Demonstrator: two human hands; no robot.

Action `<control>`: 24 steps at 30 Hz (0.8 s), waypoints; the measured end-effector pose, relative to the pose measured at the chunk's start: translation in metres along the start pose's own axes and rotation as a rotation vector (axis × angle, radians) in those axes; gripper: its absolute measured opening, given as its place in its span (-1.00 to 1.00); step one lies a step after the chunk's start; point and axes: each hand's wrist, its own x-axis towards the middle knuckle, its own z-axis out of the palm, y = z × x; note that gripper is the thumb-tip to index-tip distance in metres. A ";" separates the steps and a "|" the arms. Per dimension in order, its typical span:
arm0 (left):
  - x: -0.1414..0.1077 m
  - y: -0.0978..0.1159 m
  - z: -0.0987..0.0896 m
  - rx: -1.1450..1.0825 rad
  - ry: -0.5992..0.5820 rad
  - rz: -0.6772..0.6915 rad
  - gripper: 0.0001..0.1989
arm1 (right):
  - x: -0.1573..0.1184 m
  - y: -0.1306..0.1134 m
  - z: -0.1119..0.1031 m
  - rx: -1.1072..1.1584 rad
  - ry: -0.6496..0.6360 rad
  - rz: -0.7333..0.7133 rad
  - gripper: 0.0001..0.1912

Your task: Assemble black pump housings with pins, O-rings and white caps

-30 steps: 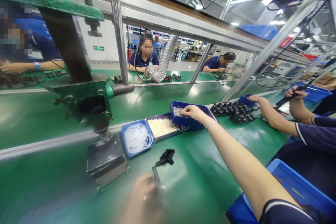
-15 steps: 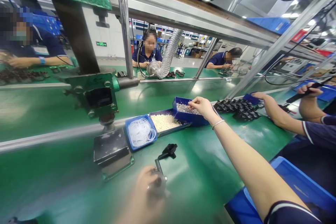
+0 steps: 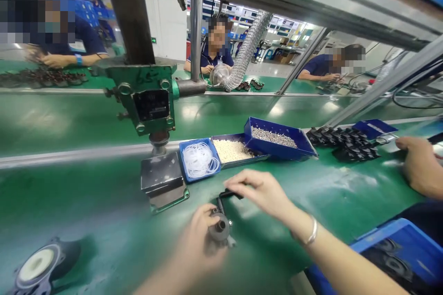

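My left hand (image 3: 199,235), partly blurred, is closed round a dark grey round part with a central hole (image 3: 220,227), low over the green bench. A short tube on that part points away from me. By the tube's end lies a small black plastic piece (image 3: 228,193). My right hand (image 3: 263,189) reaches over this piece, its thumb and fingers pinched together; whatever is between the fingertips is too small or hidden to make out. Behind my hands is a blue bin of small metal pins or screws (image 3: 273,137), tilted on a tray of cream-coloured bits (image 3: 231,150).
A blue tray of clear rings (image 3: 200,160) stands beside a press with a dark block (image 3: 162,173). A round housing (image 3: 36,265) lies front left. Black parts (image 3: 346,143) are piled at right, near a co-worker's hand (image 3: 420,163). A blue crate (image 3: 411,249) is front right.
My right hand has come back from the bin of metal pieces to the black piece near my left hand. The view has shifted, bringing the round housing in at front left.
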 end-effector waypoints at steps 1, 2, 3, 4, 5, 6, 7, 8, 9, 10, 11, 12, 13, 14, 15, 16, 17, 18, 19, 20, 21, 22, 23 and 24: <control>0.000 0.000 0.000 0.005 -0.001 -0.006 -0.43 | -0.009 -0.001 0.017 0.008 -0.023 -0.032 -0.92; 0.000 0.000 0.000 0.010 -0.002 -0.012 -0.44 | -0.015 0.000 0.031 0.012 -0.033 -0.059 -0.94; 0.000 0.001 -0.001 0.016 -0.002 -0.020 -0.45 | -0.020 0.003 0.042 0.010 -0.031 -0.076 -0.95; 0.000 0.002 -0.001 0.022 -0.006 -0.030 -0.47 | -0.024 0.006 0.050 0.004 -0.031 -0.090 -0.94; 0.001 0.003 -0.002 0.027 -0.011 -0.041 -0.49 | -0.026 0.009 0.055 -0.007 -0.032 -0.101 -0.92; 0.001 0.003 -0.003 0.031 -0.017 -0.051 -0.51 | -0.028 0.012 0.058 -0.022 -0.037 -0.110 -0.89; 0.001 0.004 -0.003 0.033 -0.023 -0.060 -0.52 | -0.028 0.014 0.059 -0.040 -0.044 -0.120 -0.86; 0.001 0.005 -0.004 0.035 -0.028 -0.071 -0.53 | -0.029 0.016 0.059 -0.060 -0.053 -0.133 -0.83; 0.002 0.006 -0.004 0.036 -0.031 -0.080 -0.53 | -0.030 0.017 0.057 -0.079 -0.064 -0.150 -0.80; 0.002 0.006 -0.004 0.034 -0.031 -0.086 -0.53 | -0.030 0.017 0.055 -0.091 -0.081 -0.169 -0.77; 0.002 0.007 -0.004 0.029 -0.033 -0.090 -0.53 | -0.031 0.016 0.052 -0.109 -0.111 -0.195 -0.74; 0.003 0.007 -0.005 0.022 -0.038 -0.091 -0.53 | -0.031 0.015 0.050 -0.143 -0.152 -0.230 -0.71; 0.003 0.008 -0.005 0.014 -0.043 -0.093 -0.52 | -0.032 0.014 0.047 -0.198 -0.200 -0.276 -0.69; 0.004 0.008 -0.005 0.007 -0.049 -0.092 -0.52 | -0.033 0.012 0.044 -0.270 -0.248 -0.331 -0.67; 0.004 0.008 -0.005 0.003 -0.058 -0.094 -0.51 | -0.034 0.009 0.042 -0.354 -0.290 -0.382 -0.65; 0.004 0.008 -0.005 0.003 -0.065 -0.098 -0.50 | -0.035 0.007 0.039 -0.436 -0.321 -0.429 -0.63; 0.003 0.008 -0.005 0.005 -0.066 -0.100 -0.49 | -0.035 0.004 0.035 -0.497 -0.335 -0.468 -0.62; 0.003 0.007 -0.005 0.006 -0.062 -0.095 -0.48 | -0.034 0.001 0.030 -0.522 -0.319 -0.495 -0.60; 0.002 0.005 -0.004 0.004 -0.058 -0.083 -0.46 | -0.031 0.000 0.022 -0.525 -0.265 -0.504 -0.58; 0.000 0.004 -0.003 -0.001 -0.054 -0.067 -0.44 | -0.026 0.001 0.012 -0.519 -0.163 -0.491 -0.57; -0.001 0.003 -0.003 -0.008 -0.050 -0.050 -0.41 | -0.018 0.003 -0.001 -0.513 -0.020 -0.454 -0.58; -0.002 0.001 -0.002 -0.013 -0.047 -0.035 -0.39 | -0.007 0.009 -0.016 -0.519 0.153 -0.382 -0.60; -0.002 0.000 -0.002 -0.015 -0.048 -0.026 -0.37 | 0.006 0.018 -0.034 -0.551 0.320 -0.271 -0.65; -0.003 0.000 -0.002 -0.013 -0.049 -0.023 -0.36 | 0.020 0.029 -0.054 -0.604 0.430 -0.146 -0.72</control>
